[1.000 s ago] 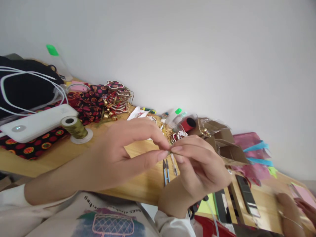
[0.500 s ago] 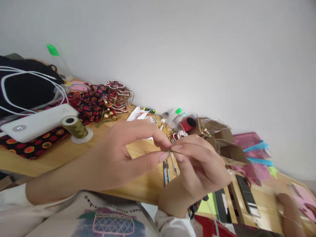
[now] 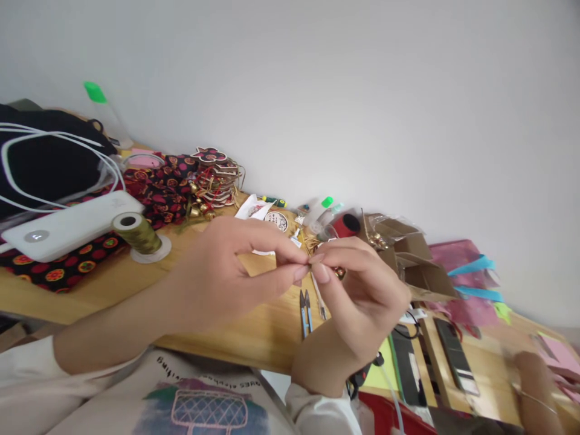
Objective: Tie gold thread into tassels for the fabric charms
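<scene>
My left hand [image 3: 222, 278] and my right hand [image 3: 362, 296] meet fingertip to fingertip above the wooden table [image 3: 254, 332]. Both pinch a thin gold thread [image 3: 310, 266] between thumb and forefinger; the thread is barely visible. A small gold bell [image 3: 339, 273] shows under my right fingers. Blue-handled thread snips [image 3: 304, 311] lie on the table just below my hands. A spool of olive-gold thread [image 3: 137, 233] stands to the left.
A white power bank [image 3: 67, 225] with cables lies on patterned red-black fabric [image 3: 49, 269] at the left. A pile of ornaments [image 3: 212, 181] sits behind. Open cardboard boxes [image 3: 421, 266] and pink paper [image 3: 457, 257] crowd the right. Another person's arm [image 3: 534, 386] is at the far right.
Both hands have risen slightly and the fingertips have drawn closer together. The other person's arm at the far right has shifted a little.
</scene>
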`<move>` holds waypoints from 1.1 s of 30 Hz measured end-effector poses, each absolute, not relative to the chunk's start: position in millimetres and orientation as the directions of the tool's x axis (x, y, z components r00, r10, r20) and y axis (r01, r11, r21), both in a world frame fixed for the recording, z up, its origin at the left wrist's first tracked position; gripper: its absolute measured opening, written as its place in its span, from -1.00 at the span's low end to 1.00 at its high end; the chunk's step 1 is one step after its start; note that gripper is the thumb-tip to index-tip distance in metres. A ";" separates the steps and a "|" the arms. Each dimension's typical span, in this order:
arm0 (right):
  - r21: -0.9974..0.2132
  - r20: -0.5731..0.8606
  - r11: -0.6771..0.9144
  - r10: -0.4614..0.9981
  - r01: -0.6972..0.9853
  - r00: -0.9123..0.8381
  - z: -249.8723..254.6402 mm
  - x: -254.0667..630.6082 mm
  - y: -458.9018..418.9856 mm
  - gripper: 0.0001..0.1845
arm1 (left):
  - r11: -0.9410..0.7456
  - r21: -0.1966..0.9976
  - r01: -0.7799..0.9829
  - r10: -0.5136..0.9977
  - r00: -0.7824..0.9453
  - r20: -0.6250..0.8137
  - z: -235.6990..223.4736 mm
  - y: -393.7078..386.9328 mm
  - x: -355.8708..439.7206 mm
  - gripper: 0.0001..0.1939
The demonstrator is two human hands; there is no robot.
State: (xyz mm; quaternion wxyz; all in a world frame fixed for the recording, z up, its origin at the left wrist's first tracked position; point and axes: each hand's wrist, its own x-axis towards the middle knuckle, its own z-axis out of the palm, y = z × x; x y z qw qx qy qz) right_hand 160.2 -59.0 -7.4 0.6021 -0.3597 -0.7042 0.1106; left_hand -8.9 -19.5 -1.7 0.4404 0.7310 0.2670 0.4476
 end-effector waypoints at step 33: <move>-0.863 0.350 0.383 0.924 0.328 -0.156 -13.8 176.3 -43.6 -0.95 | -0.077 0.997 0.026 0.737 0.675 0.040 -29.8 9.7 -0.5 -0.89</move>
